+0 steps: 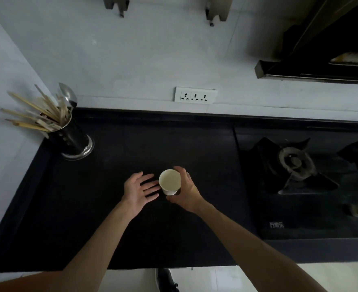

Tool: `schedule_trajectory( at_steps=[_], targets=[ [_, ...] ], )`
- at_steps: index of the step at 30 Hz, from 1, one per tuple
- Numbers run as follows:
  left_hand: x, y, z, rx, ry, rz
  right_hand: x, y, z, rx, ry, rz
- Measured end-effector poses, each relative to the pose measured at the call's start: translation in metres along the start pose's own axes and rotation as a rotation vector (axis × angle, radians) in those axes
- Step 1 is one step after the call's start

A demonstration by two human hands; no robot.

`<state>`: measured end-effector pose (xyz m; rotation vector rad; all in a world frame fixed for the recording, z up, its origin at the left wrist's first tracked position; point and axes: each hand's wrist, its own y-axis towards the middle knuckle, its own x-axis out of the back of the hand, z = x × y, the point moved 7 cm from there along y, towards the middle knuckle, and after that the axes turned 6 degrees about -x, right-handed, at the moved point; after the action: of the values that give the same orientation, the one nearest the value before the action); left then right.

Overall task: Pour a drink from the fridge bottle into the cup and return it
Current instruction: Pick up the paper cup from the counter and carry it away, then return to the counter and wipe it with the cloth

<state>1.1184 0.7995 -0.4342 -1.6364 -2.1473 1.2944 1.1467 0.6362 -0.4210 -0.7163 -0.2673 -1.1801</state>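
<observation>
A white paper cup [169, 182] stands upright on the black countertop [89, 207], and its inside looks empty. My right hand [186, 191] is wrapped around the cup's right side, thumb low at the front and fingers curled behind the rim. My left hand [139, 189] hovers just left of the cup with fingers spread, fingertips close to the cup wall but apart from it. No bottle and no fridge are in view.
A metal utensil holder [72, 138] with chopsticks and a spoon stands at the back left corner. A gas hob [296, 163] fills the right side under a range hood [321, 66]. A wall socket [195, 95] sits behind the counter. A dark shoe [166, 280] shows on the floor.
</observation>
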Motion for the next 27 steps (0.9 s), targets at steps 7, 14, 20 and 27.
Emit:
schedule_trajectory(
  at_steps=[7,14,20,27],
  targets=[
    [-0.055,-0.016,-0.05,-0.291,0.778,0.052,0.058,-0.02,-0.005,-0.037,-0.089,0.065],
    [-0.166,-0.058,-0.057,-0.711,1.707,0.202,0.164,-0.062,-0.022,-0.064,-0.287,-0.131],
    [-0.268,-0.097,-0.024,-0.988,2.119,0.275,0.266,-0.12,-0.048,-0.1,-0.55,-0.302],
    [-0.366,-0.148,0.053,-1.119,2.217,0.391,0.349,-0.218,-0.113,-0.166,-0.555,-0.432]
  ],
)
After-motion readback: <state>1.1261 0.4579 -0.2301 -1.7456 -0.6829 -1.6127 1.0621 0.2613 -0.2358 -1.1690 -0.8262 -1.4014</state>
